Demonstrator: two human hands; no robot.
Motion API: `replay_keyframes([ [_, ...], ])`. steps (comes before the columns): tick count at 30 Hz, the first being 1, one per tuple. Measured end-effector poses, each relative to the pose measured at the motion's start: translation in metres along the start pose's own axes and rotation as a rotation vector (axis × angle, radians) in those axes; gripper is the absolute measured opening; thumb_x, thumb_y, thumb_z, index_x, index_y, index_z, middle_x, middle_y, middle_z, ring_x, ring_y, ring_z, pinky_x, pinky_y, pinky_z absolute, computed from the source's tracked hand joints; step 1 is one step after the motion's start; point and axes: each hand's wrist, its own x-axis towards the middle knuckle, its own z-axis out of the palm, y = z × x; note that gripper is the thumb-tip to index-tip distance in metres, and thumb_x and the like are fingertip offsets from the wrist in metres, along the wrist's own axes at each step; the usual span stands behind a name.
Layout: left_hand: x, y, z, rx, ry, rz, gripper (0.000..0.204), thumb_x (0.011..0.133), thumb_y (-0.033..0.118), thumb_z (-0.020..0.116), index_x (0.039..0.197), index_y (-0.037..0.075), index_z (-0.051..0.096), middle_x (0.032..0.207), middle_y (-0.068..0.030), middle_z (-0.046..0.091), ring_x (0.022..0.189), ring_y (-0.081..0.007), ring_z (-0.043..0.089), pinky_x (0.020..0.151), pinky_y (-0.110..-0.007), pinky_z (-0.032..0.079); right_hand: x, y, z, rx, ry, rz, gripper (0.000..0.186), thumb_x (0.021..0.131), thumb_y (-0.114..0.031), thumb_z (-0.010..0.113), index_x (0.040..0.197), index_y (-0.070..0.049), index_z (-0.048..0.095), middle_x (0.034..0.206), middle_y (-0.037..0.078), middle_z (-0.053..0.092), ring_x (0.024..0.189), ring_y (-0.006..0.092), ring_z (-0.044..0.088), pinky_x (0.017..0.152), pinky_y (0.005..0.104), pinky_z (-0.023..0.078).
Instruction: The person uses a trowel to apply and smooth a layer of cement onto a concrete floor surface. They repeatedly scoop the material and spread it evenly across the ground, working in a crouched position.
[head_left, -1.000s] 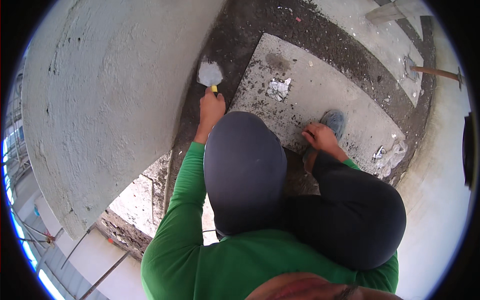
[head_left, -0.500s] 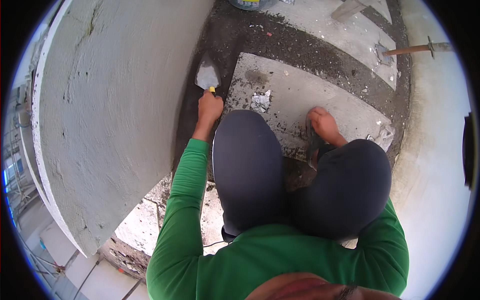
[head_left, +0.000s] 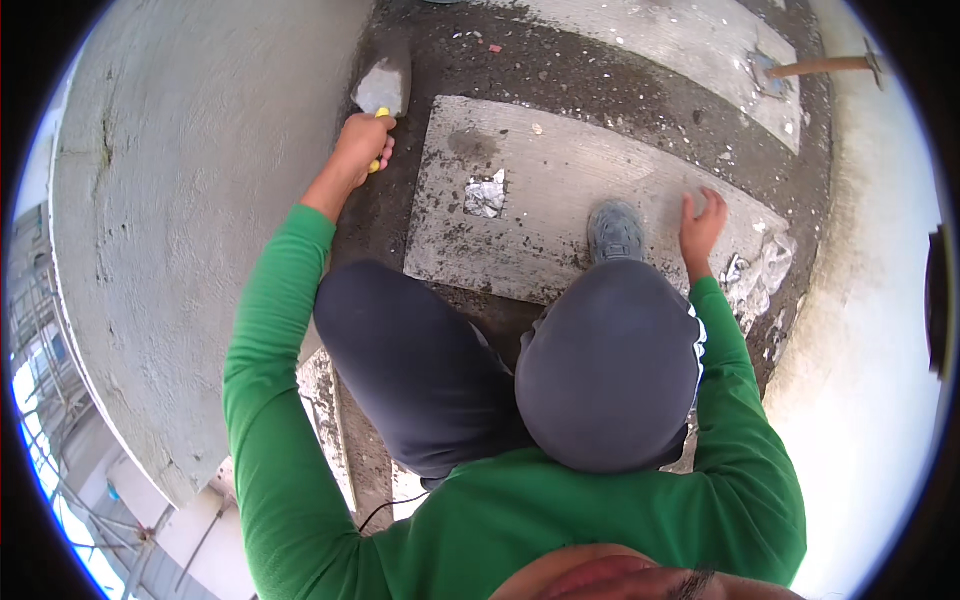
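A pointed trowel (head_left: 382,88) with a yellow-and-dark handle is gripped in my left hand (head_left: 363,145). Its metal blade points away from me, over the dark gritty strip between the grey wall and the pale concrete slab (head_left: 560,160). My right hand (head_left: 703,225) holds nothing; its fingers are spread above the slab's right part, beside my shoe (head_left: 615,230). Crumpled foil-like sheeting (head_left: 486,194) fills a small square recess in the slab's left half.
A tall rough grey wall (head_left: 200,200) stands close on my left; a pale wall (head_left: 850,240) rises on the right. Clear crumpled plastic (head_left: 765,272) lies at the slab's right end. A rusty rod (head_left: 820,67) sticks out near a farther slab (head_left: 660,40). Debris dots the dark ground.
My left hand has carried the trowel forward and left along the wall. The right hand has left my shoe, moving right and opening. My knees have shifted left, and the shoe now shows on the slab.
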Motion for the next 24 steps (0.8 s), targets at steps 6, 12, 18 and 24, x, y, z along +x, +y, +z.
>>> replay_keyframes([
  [6,0.031,0.010,0.016,0.021,0.156,0.010,0.014,0.098,0.011,0.061,0.106,-0.001,0.060,0.074,-0.0039,0.059,0.058,-0.0134,0.058,0.049,-0.031,0.049,0.018,0.086,0.018,-0.393,0.247,0.429,0.063,0.095,-0.052,0.070,0.138,-0.006,0.059,0.143,0.021,0.053,0.132,0.0411,0.051,0.109,0.0537,0.041],
  [12,0.023,-0.031,0.109,-0.469,0.599,-0.040,0.012,0.096,0.010,0.061,0.092,-0.001,0.058,0.064,-0.0073,0.057,0.046,-0.0169,0.053,0.042,-0.035,0.045,0.036,0.087,0.037,-0.476,0.204,0.749,0.073,0.096,-0.067,0.060,0.140,-0.010,0.056,0.146,0.012,0.052,0.134,0.0364,0.051,0.106,0.0548,0.042],
  [18,-0.017,-0.047,0.178,-0.996,0.921,-0.161,0.005,0.095,0.005,0.053,0.092,0.000,0.054,0.072,-0.0109,0.056,0.058,-0.0215,0.057,0.048,-0.038,0.050,0.035,0.085,0.037,-0.515,0.119,0.620,0.071,0.096,-0.068,0.059,0.139,-0.011,0.057,0.144,0.010,0.054,0.132,0.0364,0.052,0.105,0.0538,0.043],
  [24,-0.016,-0.071,0.159,-1.457,1.215,-0.306,0.008,0.095,-0.001,0.047,0.102,0.001,0.049,0.086,-0.0180,0.057,0.068,-0.0274,0.061,0.058,-0.043,0.056,0.037,0.090,0.043,-0.447,-0.023,0.460,0.070,0.096,-0.067,0.059,0.139,-0.011,0.057,0.145,0.010,0.053,0.133,0.0364,0.052,0.106,0.0539,0.043],
])
